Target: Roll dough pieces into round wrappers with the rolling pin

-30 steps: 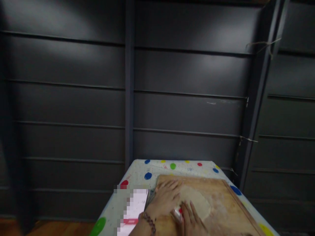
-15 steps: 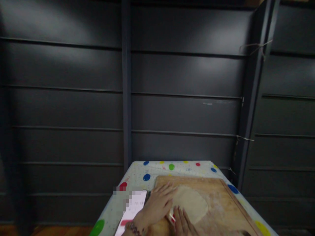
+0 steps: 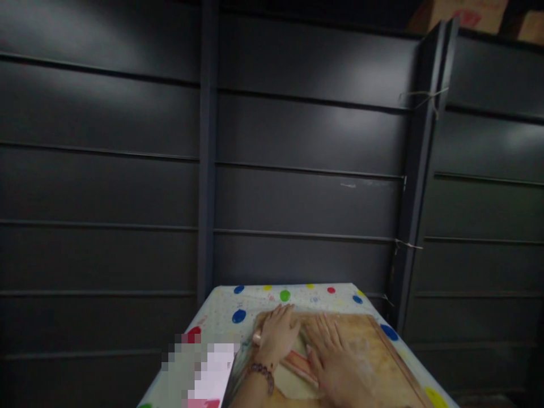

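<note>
Under my two hands lies a wooden rolling pin (image 3: 301,365) with a red mark on its middle part. My left hand (image 3: 278,334), a bead bracelet at its wrist, rests over the pin's left end with fingers stretched forward. Over the pin's right part, my right hand (image 3: 334,351) lies flat with its fingers spread. A pale flat sheet of dough (image 3: 293,386) is beneath the pin, partly covered by the hands. The dough lies on a wooden board (image 3: 361,334), which has flour dusted on its right side.
A spotted white tablecloth (image 3: 259,300) covers the table under the board. Left of the board lies a phone with a lit screen (image 3: 216,368), partly pixelated. A dark panelled wall (image 3: 306,198) stands behind the table. Cardboard boxes (image 3: 467,14) show at the top right.
Both hands have moved forward over the dough, away from me, with the rolling pin under them. The right hand's fingers are now more spread. The camera view has shifted slightly.
</note>
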Tool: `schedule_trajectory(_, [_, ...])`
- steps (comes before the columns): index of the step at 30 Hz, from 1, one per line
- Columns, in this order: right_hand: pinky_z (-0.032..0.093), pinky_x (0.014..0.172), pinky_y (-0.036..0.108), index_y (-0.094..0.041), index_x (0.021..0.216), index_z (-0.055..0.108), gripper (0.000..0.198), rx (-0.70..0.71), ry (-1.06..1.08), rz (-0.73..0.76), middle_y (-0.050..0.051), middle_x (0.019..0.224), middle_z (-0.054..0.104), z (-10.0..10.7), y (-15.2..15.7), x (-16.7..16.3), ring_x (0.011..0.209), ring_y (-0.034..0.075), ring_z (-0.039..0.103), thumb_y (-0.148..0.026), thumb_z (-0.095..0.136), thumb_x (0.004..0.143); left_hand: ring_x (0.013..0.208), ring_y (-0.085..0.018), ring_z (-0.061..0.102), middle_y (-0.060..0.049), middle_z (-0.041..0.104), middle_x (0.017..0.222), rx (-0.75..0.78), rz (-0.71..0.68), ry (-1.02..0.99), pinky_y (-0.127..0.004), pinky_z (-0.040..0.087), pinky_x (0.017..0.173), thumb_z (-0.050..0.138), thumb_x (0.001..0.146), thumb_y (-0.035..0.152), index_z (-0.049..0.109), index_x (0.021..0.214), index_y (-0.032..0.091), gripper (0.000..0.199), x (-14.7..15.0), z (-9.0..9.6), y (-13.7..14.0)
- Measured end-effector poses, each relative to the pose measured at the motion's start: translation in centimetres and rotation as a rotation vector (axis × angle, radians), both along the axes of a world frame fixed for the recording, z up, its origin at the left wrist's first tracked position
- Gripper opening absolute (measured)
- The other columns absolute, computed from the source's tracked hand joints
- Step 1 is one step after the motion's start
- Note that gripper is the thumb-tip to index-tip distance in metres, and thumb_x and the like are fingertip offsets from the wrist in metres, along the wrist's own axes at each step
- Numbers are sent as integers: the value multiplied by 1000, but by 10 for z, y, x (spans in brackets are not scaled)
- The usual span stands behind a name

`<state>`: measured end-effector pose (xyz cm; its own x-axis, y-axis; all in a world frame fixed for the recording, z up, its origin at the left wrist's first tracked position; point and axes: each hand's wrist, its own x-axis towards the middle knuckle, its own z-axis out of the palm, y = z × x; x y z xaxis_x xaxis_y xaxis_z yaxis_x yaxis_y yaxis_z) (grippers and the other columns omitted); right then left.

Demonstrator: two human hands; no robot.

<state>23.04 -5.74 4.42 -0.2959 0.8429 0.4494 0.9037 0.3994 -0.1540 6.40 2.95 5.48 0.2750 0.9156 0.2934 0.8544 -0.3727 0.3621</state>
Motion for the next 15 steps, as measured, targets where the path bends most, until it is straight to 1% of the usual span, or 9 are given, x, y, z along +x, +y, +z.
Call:
schedule_trajectory(2, [19, 121, 54, -24, 145, 50, 46, 6, -11, 62, 4, 154, 42, 0, 9, 8, 148, 29, 22, -37, 34, 104, 137, -25, 47, -13, 56, 144, 27, 28, 10, -35, 31, 117, 41, 90, 28, 56, 136, 12, 51, 3, 0, 6])
schedule_trajectory(6, [24, 119, 57, -21, 143, 53, 48, -60, -7, 41, 8, 154, 42, 5, 21, 18, 147, 31, 27, -41, 32, 105, 129, -26, 54, -15, 62, 135, 75, 59, 37, -37, 38, 111, 39, 93, 24, 59, 130, 11, 44, 10, -1, 15])
schedule_trajectory(9, [24, 119, 56, -22, 138, 58, 47, -55, -19, 82, 7, 151, 47, 0, 22, 18, 146, 30, 30, -40, 30, 105, 129, -29, 55, -18, 62, 135, 75, 51, 70, -40, 40, 110, 42, 92, 23, 60, 130, 10, 44, 12, -4, 15])
schedule_trajectory(11, [22, 119, 56, -25, 135, 61, 44, -36, -28, 125, 5, 148, 50, -8, 19, 13, 145, 29, 31, -38, 32, 105, 133, -31, 50, -18, 59, 139, 70, 26, 96, -45, 38, 113, 45, 91, 26, 59, 131, 10, 45, 8, -7, 9])
schedule_trajectory(12, [23, 119, 55, -26, 135, 61, 42, -41, -24, 131, 4, 147, 51, -11, 16, 9, 145, 29, 32, -38, 34, 104, 136, -31, 47, -16, 57, 142, 74, 3, 109, -47, 35, 115, 46, 91, 28, 59, 132, 12, 46, 4, -8, 5])
schedule_trajectory(15, [27, 118, 56, -27, 141, 55, 43, -120, 4, 90, 4, 150, 47, -12, 2, -5, 144, 30, 32, -38, 37, 104, 143, -30, 37, -7, 52, 149, 108, -91, 155, -52, 25, 120, 44, 92, 31, 56, 137, 22, 47, -10, -11, -14])
